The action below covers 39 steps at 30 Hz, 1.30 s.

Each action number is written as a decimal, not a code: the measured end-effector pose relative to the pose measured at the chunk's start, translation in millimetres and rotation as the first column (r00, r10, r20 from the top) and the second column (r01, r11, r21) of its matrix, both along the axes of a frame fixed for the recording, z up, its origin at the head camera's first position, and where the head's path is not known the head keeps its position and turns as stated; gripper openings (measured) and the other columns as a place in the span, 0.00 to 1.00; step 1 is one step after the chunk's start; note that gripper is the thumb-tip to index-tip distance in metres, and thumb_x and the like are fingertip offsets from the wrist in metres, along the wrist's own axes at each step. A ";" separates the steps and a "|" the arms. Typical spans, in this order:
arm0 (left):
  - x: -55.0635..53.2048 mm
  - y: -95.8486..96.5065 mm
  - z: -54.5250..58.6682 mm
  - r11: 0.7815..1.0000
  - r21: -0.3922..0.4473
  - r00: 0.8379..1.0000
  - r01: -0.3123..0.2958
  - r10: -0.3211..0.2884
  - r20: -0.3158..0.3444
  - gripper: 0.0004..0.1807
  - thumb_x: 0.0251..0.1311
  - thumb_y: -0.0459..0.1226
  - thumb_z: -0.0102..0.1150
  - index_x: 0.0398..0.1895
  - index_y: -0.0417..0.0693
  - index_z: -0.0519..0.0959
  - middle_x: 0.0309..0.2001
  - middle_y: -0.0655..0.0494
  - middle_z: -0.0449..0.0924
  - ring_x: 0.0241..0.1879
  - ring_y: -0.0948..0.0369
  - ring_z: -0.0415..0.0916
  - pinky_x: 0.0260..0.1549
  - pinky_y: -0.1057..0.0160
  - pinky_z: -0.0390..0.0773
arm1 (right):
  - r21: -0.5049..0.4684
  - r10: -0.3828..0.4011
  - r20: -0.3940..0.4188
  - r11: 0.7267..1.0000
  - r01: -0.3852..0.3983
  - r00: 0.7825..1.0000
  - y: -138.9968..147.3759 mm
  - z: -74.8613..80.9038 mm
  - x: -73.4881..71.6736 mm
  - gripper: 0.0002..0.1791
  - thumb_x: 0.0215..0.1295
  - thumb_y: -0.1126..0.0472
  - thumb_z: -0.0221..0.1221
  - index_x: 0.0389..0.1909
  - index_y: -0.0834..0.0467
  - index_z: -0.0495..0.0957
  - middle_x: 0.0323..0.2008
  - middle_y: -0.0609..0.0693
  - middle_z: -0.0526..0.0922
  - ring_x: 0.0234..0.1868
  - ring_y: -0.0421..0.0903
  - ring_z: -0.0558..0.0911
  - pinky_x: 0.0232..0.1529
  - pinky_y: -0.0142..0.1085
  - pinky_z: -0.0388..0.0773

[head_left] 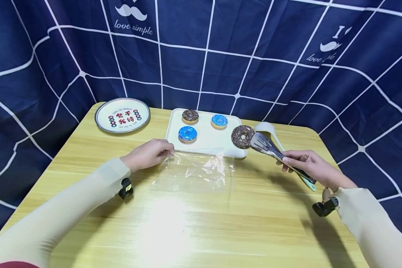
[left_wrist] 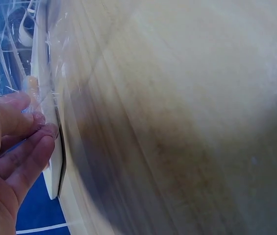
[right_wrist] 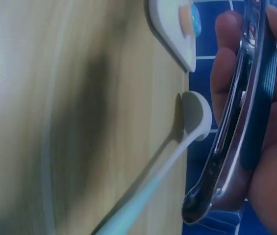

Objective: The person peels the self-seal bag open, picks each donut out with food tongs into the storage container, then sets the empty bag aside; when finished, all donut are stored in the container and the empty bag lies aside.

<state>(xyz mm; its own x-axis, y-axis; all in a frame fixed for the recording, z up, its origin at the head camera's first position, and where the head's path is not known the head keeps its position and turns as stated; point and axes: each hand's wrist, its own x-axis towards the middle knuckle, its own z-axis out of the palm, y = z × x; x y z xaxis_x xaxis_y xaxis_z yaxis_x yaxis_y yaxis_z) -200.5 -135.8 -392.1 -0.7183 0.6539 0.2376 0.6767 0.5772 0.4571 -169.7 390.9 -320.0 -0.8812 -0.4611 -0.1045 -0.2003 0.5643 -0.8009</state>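
Observation:
My right hand (head_left: 303, 163) grips metal tongs (right_wrist: 241, 122) by the handles. Their slotted tips pinch a chocolate doughnut (head_left: 243, 137) above the right end of a white tray (head_left: 206, 143). With thumb and fingertips my left hand (head_left: 150, 153) pinches the edge of a clear plastic bag (head_left: 194, 173), in front of the tray. The bag spreads to the right from those fingers, its upper edge overlapping the tray's front rim in the head view. On the tray lie another chocolate doughnut (head_left: 190, 116) and two blue doughnuts, one at the front (head_left: 187, 134) and one behind (head_left: 219, 121).
A round plate (head_left: 122, 126) with red and black lettering lies at the table's back left. A white ladle (head_left: 266, 128) with a pale green handle rests on the table (head_left: 221, 230) below the tongs. A dark blue checked curtain (head_left: 181, 67) hangs behind the table.

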 end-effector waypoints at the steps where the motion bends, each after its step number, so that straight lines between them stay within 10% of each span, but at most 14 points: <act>1: -0.1 0.1 -0.7 1.000 -0.003 1.000 0.000 0.000 -0.002 0.10 0.68 0.24 0.58 0.36 0.47 0.84 0.35 0.54 0.84 0.37 0.61 0.79 0.43 0.56 0.84 | -0.004 -0.016 0.014 1.000 0.016 1.000 0.1 -1.4 -3.4 0.14 0.81 0.64 0.51 0.56 0.60 0.83 0.35 0.41 0.90 0.38 0.36 0.84 0.42 0.29 0.80; 20: 2.6 1.6 -0.1 0.999 -0.050 1.000 -0.004 0.004 -0.015 0.10 0.67 0.25 0.60 0.42 0.45 0.86 0.39 0.52 0.86 0.40 0.59 0.82 0.46 0.55 0.86 | 0.062 -0.102 0.243 0.994 0.090 0.964 -67.1 -33.8 -48.3 0.25 0.82 0.54 0.52 0.59 0.75 0.75 0.39 0.45 0.88 0.32 0.34 0.81 0.35 0.31 0.82; 39: 3.6 3.8 -0.7 0.997 -0.081 0.999 -0.010 0.007 -0.037 0.12 0.66 0.25 0.60 0.45 0.45 0.88 0.40 0.51 0.86 0.39 0.59 0.82 0.47 0.54 0.86 | 0.180 -0.155 0.267 0.978 0.108 0.951 -62.9 -27.7 -52.3 0.22 0.81 0.54 0.53 0.57 0.72 0.78 0.37 0.46 0.87 0.31 0.37 0.81 0.33 0.33 0.81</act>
<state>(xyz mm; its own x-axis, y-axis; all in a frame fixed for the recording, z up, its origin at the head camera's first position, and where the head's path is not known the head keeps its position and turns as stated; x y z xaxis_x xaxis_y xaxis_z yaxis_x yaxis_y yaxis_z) -196.9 -132.0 -392.8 -0.7159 0.6659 0.2099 0.6868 0.6174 0.3837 -222.0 328.0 -347.8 -0.8579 -0.2998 -0.4173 0.1022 0.6964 -0.7103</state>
